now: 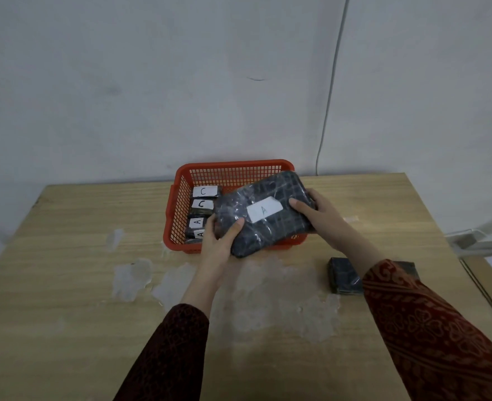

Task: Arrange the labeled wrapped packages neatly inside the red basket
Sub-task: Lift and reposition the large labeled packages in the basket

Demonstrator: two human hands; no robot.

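Observation:
A red mesh basket [233,169] stands at the table's far edge by the wall. Along its left side lie several small dark wrapped packages: two labelled C [205,191] and two labelled A [197,222]. A large dark wrapped package [268,227] with a white A label is held tilted over the basket's right part and front rim. My left hand [220,241] grips its near left corner. My right hand [315,214] grips its right end. Another small dark package [343,274] lies on the table to the right, partly hidden by my right sleeve.
The wooden table [79,256] carries pale patches of tape residue in front of the basket. A thin cable [330,91] runs down the wall behind. Beyond the table's right edge stand a clear object and a cardboard box [488,264].

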